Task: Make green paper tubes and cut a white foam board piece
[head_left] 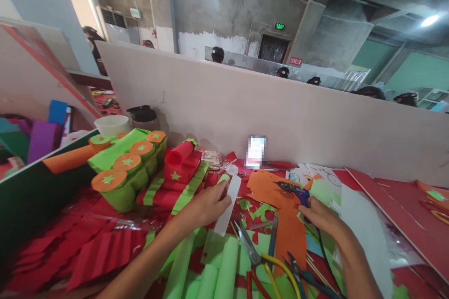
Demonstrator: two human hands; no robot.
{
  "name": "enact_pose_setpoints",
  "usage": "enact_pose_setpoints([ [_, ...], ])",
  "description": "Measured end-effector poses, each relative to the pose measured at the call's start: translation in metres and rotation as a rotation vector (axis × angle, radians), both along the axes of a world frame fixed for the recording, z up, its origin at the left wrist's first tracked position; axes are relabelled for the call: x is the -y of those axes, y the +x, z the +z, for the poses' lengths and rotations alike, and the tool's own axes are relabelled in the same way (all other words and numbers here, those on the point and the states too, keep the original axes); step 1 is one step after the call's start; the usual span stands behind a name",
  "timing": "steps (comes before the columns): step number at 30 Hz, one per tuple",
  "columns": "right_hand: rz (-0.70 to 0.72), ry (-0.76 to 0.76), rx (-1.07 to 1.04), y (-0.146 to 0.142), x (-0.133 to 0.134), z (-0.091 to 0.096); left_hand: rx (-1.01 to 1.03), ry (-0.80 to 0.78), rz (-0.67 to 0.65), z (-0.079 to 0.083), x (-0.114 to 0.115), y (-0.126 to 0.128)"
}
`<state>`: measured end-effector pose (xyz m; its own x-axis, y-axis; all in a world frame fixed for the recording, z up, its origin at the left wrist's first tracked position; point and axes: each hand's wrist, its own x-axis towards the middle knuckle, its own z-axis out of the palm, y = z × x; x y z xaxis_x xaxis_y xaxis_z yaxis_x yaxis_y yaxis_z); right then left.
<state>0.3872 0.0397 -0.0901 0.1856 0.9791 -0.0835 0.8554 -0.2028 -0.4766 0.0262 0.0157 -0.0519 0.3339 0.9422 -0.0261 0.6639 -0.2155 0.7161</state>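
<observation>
My left hand (pixel 211 203) is closed, its thumb and fingers pinched around a small light-green piece (pixel 223 178) whose end shows past the fingertips. A white strip (pixel 228 210) lies against the thumb side of this hand. In my right hand (pixel 317 212) is a dark blue glue gun (pixel 294 189), its nozzle pointing left over an orange foam sheet (pixel 289 224). Between my hands lie light-green cut-out scraps (pixel 263 210). Nearer to me are scissors (pixel 249 243) with red and yellow handles and pliers (pixel 298 271).
A red model (pixel 182 163) with a green star and green cylinders with orange tops (pixel 122 182) stand at left. Red folded pieces (pixel 105 252) and green rolls (pixel 224 266) lie in front. A lit phone (pixel 256 152) leans on the partition (pixel 280 112). Other people sit beyond it.
</observation>
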Motion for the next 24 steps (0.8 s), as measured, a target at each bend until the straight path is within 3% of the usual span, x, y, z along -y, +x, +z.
enact_pose_setpoints([
  [4,0.009,-0.026,-0.129,-0.009,0.001,0.008,-0.013,0.005,0.0,0.0,-0.001,0.0],
  [13,-0.04,0.053,-0.739,-0.029,0.01,0.022,0.089,-0.008,-0.009,-0.005,-0.004,-0.001],
  [16,0.056,0.095,-0.911,-0.031,0.012,0.023,0.166,-0.019,-0.012,-0.008,-0.004,-0.001],
  [24,0.295,0.144,-1.09,-0.031,0.022,0.035,0.312,-0.011,0.065,-0.02,-0.01,-0.003],
])
